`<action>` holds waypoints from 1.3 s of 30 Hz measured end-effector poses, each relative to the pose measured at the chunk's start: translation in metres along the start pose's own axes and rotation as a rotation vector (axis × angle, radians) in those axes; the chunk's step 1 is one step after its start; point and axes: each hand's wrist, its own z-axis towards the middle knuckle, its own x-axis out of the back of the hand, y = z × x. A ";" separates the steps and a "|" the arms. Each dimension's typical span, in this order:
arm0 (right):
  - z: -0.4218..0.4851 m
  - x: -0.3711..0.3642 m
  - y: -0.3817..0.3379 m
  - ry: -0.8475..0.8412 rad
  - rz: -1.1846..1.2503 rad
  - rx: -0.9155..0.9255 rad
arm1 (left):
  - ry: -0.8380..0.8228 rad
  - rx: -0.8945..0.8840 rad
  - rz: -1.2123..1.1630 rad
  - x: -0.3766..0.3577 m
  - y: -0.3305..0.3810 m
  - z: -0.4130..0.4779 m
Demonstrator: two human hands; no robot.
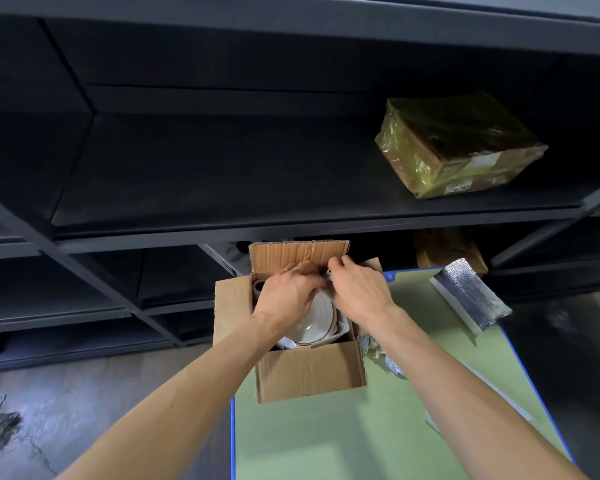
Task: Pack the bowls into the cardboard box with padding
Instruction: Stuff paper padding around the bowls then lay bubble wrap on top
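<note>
Two hands over cardboard box [310, 372], right hand [359, 294] fingers [337, 263] pinching padding [342, 328], left hand [284, 296] grip hidden, bowl [317, 323] half-covered

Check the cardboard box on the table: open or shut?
Open. On the cardboard box the far flap stands up, the near flap hangs outward, a white bowl shows inside, and left hand and right hand reach in.

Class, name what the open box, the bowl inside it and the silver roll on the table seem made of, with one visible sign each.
Open box: brown corrugated cardboard, matt; fluted edge shows on the rear flap.
Bowl: probably glazed ceramic, glossy pale surface with highlights, though plastic cannot be excluded.
Silver roll: likely foil-faced padding, shiny quilted metallic face.
</note>
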 end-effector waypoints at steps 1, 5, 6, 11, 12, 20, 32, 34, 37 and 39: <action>0.001 0.000 0.001 -0.019 0.011 0.009 | 0.004 0.004 0.007 0.000 0.001 0.000; 0.001 0.006 0.007 0.002 0.102 0.016 | -0.015 0.010 0.029 -0.001 0.003 0.002; 0.000 0.007 0.007 0.028 0.087 0.008 | -0.015 0.013 0.028 -0.001 0.003 0.003; 0.002 -0.002 0.001 -0.038 0.029 -0.032 | -0.015 0.007 0.055 -0.003 0.002 0.004; 0.002 -0.004 -0.001 -0.063 0.009 -0.017 | -0.016 0.007 0.067 -0.004 0.002 0.003; -0.005 0.001 0.013 0.039 0.168 -0.034 | -0.022 0.017 0.081 -0.007 0.000 0.002; -0.002 -0.003 0.008 0.089 0.084 -0.011 | -0.015 0.029 0.036 0.001 -0.001 -0.002; -0.005 0.002 0.018 0.042 0.103 0.010 | -0.005 0.033 0.031 0.001 -0.002 -0.002; -0.010 0.005 0.022 -0.057 0.045 0.050 | 0.006 0.035 0.028 -0.002 -0.003 -0.003; -0.012 0.003 0.020 -0.075 0.019 0.053 | 0.018 0.038 0.023 -0.003 -0.004 -0.004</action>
